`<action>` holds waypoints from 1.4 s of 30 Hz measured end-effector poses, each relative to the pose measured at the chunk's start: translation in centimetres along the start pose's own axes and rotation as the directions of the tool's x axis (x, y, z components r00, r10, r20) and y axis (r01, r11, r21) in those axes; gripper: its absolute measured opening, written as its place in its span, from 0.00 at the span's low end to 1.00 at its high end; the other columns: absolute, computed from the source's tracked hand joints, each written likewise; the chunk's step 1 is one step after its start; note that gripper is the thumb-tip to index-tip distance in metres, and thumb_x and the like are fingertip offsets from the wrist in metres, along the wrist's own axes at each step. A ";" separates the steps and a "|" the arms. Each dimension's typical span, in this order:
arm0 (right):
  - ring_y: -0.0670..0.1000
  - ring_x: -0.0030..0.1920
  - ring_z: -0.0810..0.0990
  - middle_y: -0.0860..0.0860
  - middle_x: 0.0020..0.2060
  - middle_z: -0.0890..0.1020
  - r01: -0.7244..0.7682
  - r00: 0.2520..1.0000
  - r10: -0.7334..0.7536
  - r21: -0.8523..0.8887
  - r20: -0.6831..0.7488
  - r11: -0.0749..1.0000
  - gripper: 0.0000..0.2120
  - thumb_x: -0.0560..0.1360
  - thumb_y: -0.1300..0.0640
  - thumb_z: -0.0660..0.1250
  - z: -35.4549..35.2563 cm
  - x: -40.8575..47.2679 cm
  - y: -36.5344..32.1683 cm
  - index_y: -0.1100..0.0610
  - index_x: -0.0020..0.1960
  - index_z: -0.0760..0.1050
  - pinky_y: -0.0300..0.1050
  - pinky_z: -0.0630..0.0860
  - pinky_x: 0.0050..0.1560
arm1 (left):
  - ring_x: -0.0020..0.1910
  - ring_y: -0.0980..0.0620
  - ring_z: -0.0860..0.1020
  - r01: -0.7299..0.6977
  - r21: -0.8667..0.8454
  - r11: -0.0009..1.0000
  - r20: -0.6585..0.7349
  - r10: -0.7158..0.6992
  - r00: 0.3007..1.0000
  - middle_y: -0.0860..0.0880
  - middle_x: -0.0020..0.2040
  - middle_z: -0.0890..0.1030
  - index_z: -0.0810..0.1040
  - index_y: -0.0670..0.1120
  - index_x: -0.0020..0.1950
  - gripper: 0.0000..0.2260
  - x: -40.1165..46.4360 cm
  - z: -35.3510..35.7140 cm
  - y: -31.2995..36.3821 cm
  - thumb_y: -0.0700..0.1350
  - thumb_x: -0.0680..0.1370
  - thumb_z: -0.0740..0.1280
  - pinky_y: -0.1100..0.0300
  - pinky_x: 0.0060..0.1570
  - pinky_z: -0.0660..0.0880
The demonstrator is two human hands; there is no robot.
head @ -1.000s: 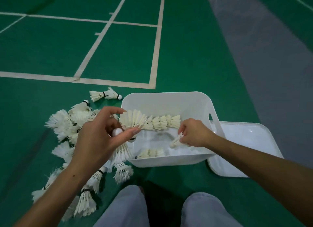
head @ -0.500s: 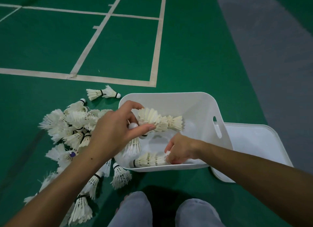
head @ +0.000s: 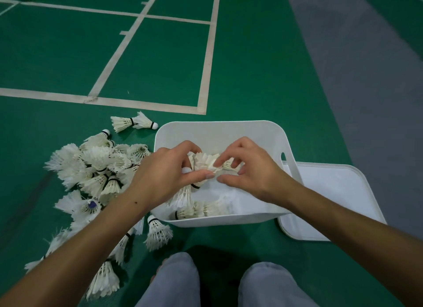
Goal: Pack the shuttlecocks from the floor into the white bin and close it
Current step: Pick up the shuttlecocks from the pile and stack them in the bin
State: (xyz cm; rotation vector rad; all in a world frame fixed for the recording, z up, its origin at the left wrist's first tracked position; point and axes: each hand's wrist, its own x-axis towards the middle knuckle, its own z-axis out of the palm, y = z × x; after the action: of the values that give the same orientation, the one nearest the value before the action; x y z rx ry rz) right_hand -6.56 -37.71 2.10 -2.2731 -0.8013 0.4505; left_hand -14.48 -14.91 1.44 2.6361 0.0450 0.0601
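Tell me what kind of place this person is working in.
Most likely an indoor badminton court: green sports flooring marked with pale court lines, and a heap of feather shuttlecocks lying beside a white bin.

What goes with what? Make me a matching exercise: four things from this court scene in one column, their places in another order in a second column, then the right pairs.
Things
1. lid
2. loose pile
3. stacked row
4. nested stack

Places
A. held by both hands above the bin
B. on the floor left of the bin
C. flat on the floor right of the bin
D. lying inside the white bin, near wall

Pairs: 1-C, 2-B, 3-D, 4-A
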 end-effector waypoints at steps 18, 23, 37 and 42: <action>0.53 0.37 0.81 0.55 0.37 0.84 -0.355 0.867 0.449 -0.365 0.216 0.861 0.05 0.74 0.59 0.74 0.9 1.1 5.7 0.60 0.43 0.82 0.46 0.79 0.40 | 0.34 0.63 0.78 0.042 -0.162 0.986 0.030 -0.038 0.999 0.58 0.46 0.86 0.84 0.51 0.56 0.20 2.0 2.5 -0.5 0.63 0.73 0.74 0.60 0.38 0.77; 0.56 0.32 0.79 0.58 0.32 0.78 -0.517 0.697 0.572 -0.249 0.432 0.819 0.05 0.74 0.67 0.74 2.3 1.8 5.7 0.62 0.42 0.79 0.47 0.82 0.39 | 0.29 0.52 0.84 0.136 -0.423 0.896 0.051 -0.126 0.991 0.52 0.41 0.85 0.84 0.48 0.51 0.15 2.0 2.9 -0.5 0.54 0.71 0.81 0.51 0.35 0.84; 0.53 0.41 0.87 0.53 0.35 0.85 -0.683 0.534 0.633 -0.156 0.561 0.714 0.08 0.75 0.60 0.78 2.1 2.0 6.2 0.63 0.43 0.82 0.44 0.84 0.46 | 0.44 0.62 0.84 0.259 -0.664 0.701 0.176 -0.190 0.966 0.53 0.50 0.88 0.87 0.48 0.57 0.13 1.7 3.3 -0.7 0.38 0.74 0.80 0.65 0.50 0.79; 0.52 0.49 0.86 0.54 0.52 0.87 -0.549 0.760 0.485 0.028 0.432 0.835 0.10 0.80 0.59 0.72 -0.7 1.7 4.5 0.62 0.58 0.84 0.44 0.85 0.47 | 0.37 0.63 0.80 0.247 -0.707 0.663 0.145 -0.205 0.968 0.52 0.47 0.88 0.88 0.47 0.55 0.11 1.6 3.3 -0.1 0.38 0.74 0.80 0.68 0.43 0.76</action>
State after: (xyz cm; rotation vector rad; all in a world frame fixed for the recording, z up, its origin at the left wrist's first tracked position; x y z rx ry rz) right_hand -3.01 -39.53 -0.72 -2.2596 -0.2788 1.2399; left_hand -12.70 -16.34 -1.40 1.8088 0.2765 -0.0693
